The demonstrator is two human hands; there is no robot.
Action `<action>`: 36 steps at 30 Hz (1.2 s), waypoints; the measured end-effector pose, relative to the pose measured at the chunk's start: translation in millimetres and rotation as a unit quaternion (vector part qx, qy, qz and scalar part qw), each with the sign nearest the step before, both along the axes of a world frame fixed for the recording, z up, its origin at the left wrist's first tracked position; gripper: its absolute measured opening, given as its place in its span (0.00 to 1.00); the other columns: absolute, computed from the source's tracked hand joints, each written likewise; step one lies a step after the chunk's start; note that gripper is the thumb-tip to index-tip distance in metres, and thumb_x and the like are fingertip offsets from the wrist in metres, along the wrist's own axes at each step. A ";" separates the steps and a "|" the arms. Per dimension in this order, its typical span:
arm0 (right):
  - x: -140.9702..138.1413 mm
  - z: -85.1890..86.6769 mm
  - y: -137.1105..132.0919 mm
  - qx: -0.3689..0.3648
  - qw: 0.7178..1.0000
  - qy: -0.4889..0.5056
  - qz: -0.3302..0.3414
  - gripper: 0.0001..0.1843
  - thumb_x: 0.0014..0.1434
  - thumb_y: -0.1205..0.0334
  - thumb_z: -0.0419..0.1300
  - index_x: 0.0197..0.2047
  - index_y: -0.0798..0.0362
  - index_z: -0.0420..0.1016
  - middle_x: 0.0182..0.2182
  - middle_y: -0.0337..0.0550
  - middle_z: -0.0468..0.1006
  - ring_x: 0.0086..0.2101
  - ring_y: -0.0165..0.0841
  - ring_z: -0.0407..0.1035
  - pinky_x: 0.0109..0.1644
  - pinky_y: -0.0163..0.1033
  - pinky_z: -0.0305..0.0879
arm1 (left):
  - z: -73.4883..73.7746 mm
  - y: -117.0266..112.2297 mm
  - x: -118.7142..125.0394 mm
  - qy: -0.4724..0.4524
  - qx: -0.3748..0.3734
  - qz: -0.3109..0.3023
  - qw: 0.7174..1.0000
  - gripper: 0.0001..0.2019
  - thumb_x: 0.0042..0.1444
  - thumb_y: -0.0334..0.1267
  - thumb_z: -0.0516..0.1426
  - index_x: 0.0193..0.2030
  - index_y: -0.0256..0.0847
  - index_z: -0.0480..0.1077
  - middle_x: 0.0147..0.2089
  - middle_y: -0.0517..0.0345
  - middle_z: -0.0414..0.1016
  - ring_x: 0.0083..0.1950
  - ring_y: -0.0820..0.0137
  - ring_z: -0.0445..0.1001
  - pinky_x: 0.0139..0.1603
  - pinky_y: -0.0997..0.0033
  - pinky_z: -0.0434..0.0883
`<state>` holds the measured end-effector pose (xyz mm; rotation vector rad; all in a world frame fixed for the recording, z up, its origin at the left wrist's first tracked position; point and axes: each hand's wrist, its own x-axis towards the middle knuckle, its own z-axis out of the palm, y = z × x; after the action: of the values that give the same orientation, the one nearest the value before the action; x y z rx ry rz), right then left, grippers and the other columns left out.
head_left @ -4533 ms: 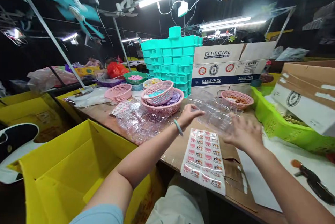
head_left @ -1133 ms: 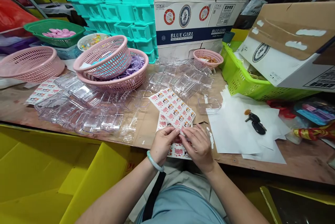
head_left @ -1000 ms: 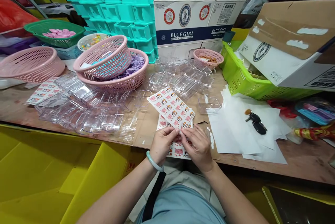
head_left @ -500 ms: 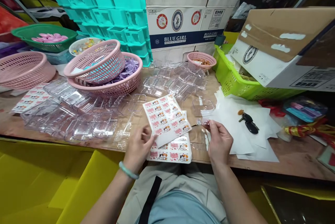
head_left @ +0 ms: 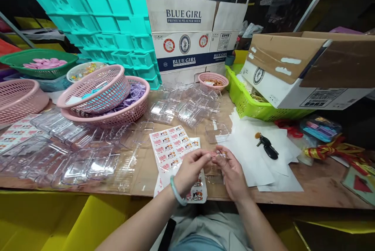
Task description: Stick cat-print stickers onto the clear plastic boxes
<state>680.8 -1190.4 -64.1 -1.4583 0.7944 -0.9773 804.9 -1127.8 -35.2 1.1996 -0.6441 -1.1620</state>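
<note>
My left hand [head_left: 190, 169], with a pale bracelet at its wrist, meets my right hand [head_left: 233, 178] just above the table. The fingertips of both are pinched round a small thin printed piece [head_left: 221, 153], whitish with reddish marks; its kind is mostly hidden by the fingers. Below and left of them lies a sticker sheet [head_left: 164, 147] printed with cartoon cats and pink patches, on top of more sheets partly under my left forearm. Just beyond my fingers, a clear plastic case [head_left: 217, 135] lies on the table.
Many clear plastic cases [head_left: 88, 165] cover the left side, with more behind. Pink baskets [head_left: 129, 114] stand beyond them. White paper sheets [head_left: 252, 165] with keys [head_left: 268, 147] lie right, before a lime crate [head_left: 249, 104] and an open carton [head_left: 293, 90]. Turquoise crates [head_left: 117, 32] stand behind.
My left hand has left the sheet's edge and moved right to meet my right hand at the small piece. The view has tilted up and turned slightly right.
</note>
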 end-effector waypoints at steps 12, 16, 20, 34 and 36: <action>8.1 10.7 -101.6 0.023 0.975 -0.124 -0.181 0.36 0.41 0.56 0.72 0.53 0.49 0.66 0.51 0.48 0.72 0.57 0.41 0.62 0.63 0.57 0.51 | 0.7 -124.3 -3.5 -0.667 0.004 -0.087 0.740 0.32 0.51 0.44 0.60 0.61 0.33 0.62 0.62 0.30 0.59 0.64 0.44 0.55 0.61 0.40 0.54; 4.5 11.1 -89.8 -0.018 0.974 -0.118 -0.190 0.41 0.42 0.55 0.71 0.58 0.44 0.60 0.51 0.49 0.71 0.57 0.43 0.62 0.63 0.60 0.50 | -1.8 -148.3 -5.7 -0.691 0.066 -0.152 0.703 0.33 0.46 0.44 0.63 0.59 0.40 0.63 0.56 0.34 0.65 0.59 0.45 0.60 0.56 0.39 0.58; 2.0 -2.1 -72.5 0.000 0.983 -0.103 -0.152 0.55 0.35 0.58 0.75 0.63 0.38 0.50 0.56 0.49 0.67 0.57 0.47 0.61 0.62 0.64 0.48 | 10.0 -125.5 5.6 -0.482 0.016 0.004 0.876 0.36 0.41 0.48 0.64 0.59 0.45 0.63 0.55 0.42 0.63 0.55 0.51 0.63 0.53 0.50 0.64; 59.1 12.5 -19.9 0.018 0.966 -0.072 0.246 0.51 0.46 0.52 0.70 0.66 0.40 0.45 0.51 0.49 0.70 0.46 0.37 0.71 0.48 0.47 0.71 | 10.1 48.2 68.4 0.172 -0.047 0.054 0.983 0.22 0.55 0.40 0.59 0.57 0.46 0.64 0.53 0.50 0.71 0.52 0.64 0.72 0.55 0.63 0.67; 60.1 7.4 -19.4 0.018 0.971 -0.067 0.228 0.47 0.44 0.49 0.70 0.63 0.44 0.54 0.53 0.51 0.70 0.49 0.39 0.69 0.50 0.48 0.69 | 3.8 54.5 70.4 0.186 -0.031 0.082 0.979 0.23 0.54 0.39 0.61 0.57 0.45 0.65 0.52 0.49 0.72 0.52 0.64 0.73 0.54 0.64 0.68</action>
<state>740.9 -1209.9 -56.7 -1.4419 0.3513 -0.6955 875.4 -1073.3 -31.4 0.9303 -0.2898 -1.1767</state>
